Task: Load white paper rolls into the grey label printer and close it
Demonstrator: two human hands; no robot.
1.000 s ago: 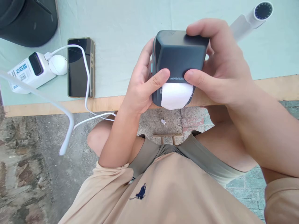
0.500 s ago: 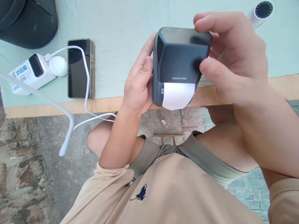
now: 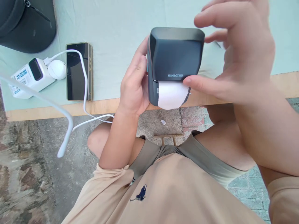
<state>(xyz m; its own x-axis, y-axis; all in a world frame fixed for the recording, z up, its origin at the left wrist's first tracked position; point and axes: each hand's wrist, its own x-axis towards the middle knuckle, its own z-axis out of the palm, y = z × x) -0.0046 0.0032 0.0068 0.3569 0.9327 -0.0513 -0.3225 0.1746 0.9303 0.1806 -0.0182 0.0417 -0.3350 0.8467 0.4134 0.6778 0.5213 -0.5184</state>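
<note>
A dark label printer (image 3: 176, 57) marked NIIMBOT is held above the table's front edge, its lid down. From its slot a white paper strip (image 3: 173, 95) curls downward with a ragged right edge. My left hand (image 3: 135, 81) grips the printer's left side, thumb along the edge and the other fingers hidden behind it. On the right, my right hand (image 3: 243, 46) has its fingers spread; the thumb tip is at the printer's lower right, by the top of the paper. I cannot tell whether that thumb touches.
Left on the table (image 3: 112, 31) lie a phone (image 3: 77, 74), a white device (image 3: 35, 74) with a round white piece, and a black case (image 3: 28, 25). A white cable (image 3: 85, 74) crosses the phone and hangs over the edge. A paper scrap (image 3: 163, 122) lies on the ground.
My right hand has let go of the printer's right side; its fingers have opened and its thumb has moved down-left toward the paper. The printer has shifted slightly left in my left hand.
</note>
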